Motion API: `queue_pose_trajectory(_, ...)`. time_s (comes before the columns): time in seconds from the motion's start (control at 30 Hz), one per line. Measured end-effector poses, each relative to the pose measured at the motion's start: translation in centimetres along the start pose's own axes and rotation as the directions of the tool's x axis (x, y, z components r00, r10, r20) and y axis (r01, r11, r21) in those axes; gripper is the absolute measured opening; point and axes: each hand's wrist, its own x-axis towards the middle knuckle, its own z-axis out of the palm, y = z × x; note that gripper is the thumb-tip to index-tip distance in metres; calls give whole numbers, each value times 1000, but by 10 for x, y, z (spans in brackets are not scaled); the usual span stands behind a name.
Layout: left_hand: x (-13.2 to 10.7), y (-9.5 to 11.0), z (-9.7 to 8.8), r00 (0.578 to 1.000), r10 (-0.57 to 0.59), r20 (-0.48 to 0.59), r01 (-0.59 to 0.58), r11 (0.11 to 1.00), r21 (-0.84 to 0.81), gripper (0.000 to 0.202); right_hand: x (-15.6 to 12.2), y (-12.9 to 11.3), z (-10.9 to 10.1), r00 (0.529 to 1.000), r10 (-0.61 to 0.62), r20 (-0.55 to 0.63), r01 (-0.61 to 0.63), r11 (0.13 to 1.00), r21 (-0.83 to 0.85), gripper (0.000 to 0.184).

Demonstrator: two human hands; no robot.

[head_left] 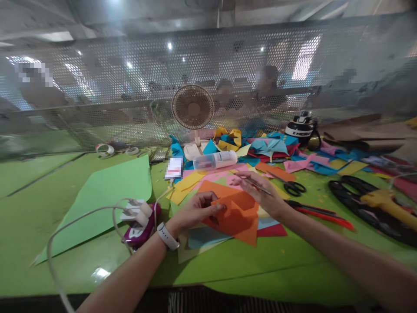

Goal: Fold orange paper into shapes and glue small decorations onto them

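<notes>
My left hand (202,209), with a white watch on its wrist, pinches the left edge of a sheet of orange paper (241,217). The sheet is creased and lies tilted over other coloured papers. Above its right side, my right hand (257,188) is closed around a thin pen-like stick (260,188), its exact kind unclear. Under the orange sheet, light blue paper (205,238) and red paper (272,230) stick out. Black-handled scissors (295,188) and a red-handled cutting tool (325,215) lie to the right of my right hand.
A clear bottle (215,160) lies before a small fan (193,108). Left are a purple power strip (140,228) with a looping cable and a large green sheet (107,191). Right are a yellow glue gun (387,202) on a black holder, paper scraps (273,148) and a black jug (301,129).
</notes>
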Motion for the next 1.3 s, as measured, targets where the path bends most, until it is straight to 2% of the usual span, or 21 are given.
queue_pose_trajectory(0.07,0,-1,-2,1000,-2,7,2,1000,21,33,-1,4,1,996,14,88,-10,999,-38,37)
queue_pose_trajectory(0.13,1,-1,-4,1000,-8,4,8,1000,27,33,-2,9,2,993,24,117,-16,997,-70,36)
queue_pose_trajectory(0.3,-1,0,-8,999,45,-17,-45,998,36,32,-1,17,4,999,18,49,-16,999,-51,33)
queue_pose_trajectory(0.43,-1,3,-10,983,123,-135,-123,992,10,49,1,14,4,998,52,-21,-52,999,-12,36)
queue_pose_trajectory(0.5,-1,4,-10,976,137,-168,-138,990,6,51,1,13,4,997,62,-38,-61,998,6,36)
queue_pose_trajectory(0.7,3,-1,-10,985,147,-91,-143,989,48,59,1,16,7,998,18,-63,-21,999,-47,31)
queue_pose_trajectory(0.77,4,-3,-13,983,153,-99,-147,987,68,58,2,16,2,996,-75,-49,66,986,-155,30)
queue_pose_trajectory(0.83,6,-6,-17,978,155,-142,-143,985,92,56,3,14,-6,962,-267,-49,231,901,-368,30)
queue_pose_trajectory(0.87,6,-7,-19,972,159,-173,-142,984,103,56,4,12,-11,924,-382,-25,323,811,-489,30)
queue_pose_trajectory(0.93,8,-9,-24,959,170,-228,-146,982,121,56,4,6,-20,825,-551,128,489,581,-651,28)
queue_pose_trajectory(0.97,8,-9,-26,953,172,-248,-145,981,127,56,4,3,-23,782,-572,249,564,479,-672,26)
queue_pose_trajectory(1.03,10,-10,-29,946,169,-276,-137,982,130,54,3,-3,-24,712,-483,510,692,355,-629,25)
queue_pose_trajectory(1.1,11,-11,-30,942,159,-295,-125,983,132,52,1,-6,-20,660,-322,679,751,295,-591,25)
queue_pose_trajectory(1.2,13,-12,-33,935,166,-313,-128,982,136,53,-2,-2,-10,621,-136,772,779,220,-588,23)
queue_pose_trajectory(1.3,16,-12,-35,932,174,-317,-137,981,135,55,-4,9,-6,625,-84,776,774,198,-601,29)
